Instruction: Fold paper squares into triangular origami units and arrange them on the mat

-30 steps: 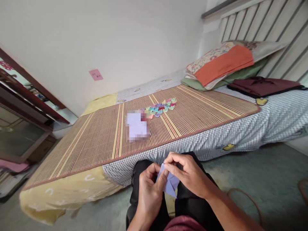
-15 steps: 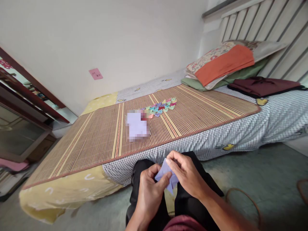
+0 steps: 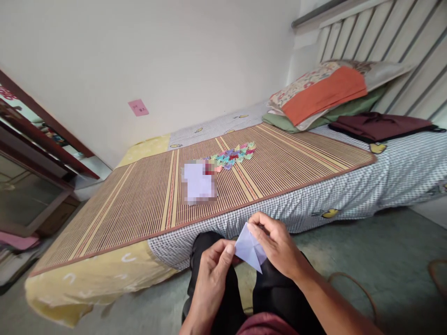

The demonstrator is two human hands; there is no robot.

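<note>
A folded sheet of pale purple paper (image 3: 249, 247) is held in the air above my lap, with creases and a pointed lower corner showing. My left hand (image 3: 214, 265) pinches its left corner between thumb and fingers. At its upper right edge, my right hand (image 3: 274, 244) grips it with the thumb in front, covering part of that side. On the bed beyond lies a whitish-purple stack (image 3: 199, 184), blurred out, apparently paper. Beside the stack are several small colourful folded paper pieces (image 3: 233, 156) in a cluster.
A striped bamboo mat (image 3: 139, 195) covers the bed, over checked and yellow sheets. Pillows (image 3: 324, 90) and a folded maroon cloth bag (image 3: 380, 125) rest at the right end. A pink note (image 3: 138, 107) is on the wall. A brown cord (image 3: 363, 288) lies on the floor.
The paper has risen slightly to the right and shows a wider, flatter face. My left thumb has slid off its middle to the left corner, and my hands are a little farther apart.
</note>
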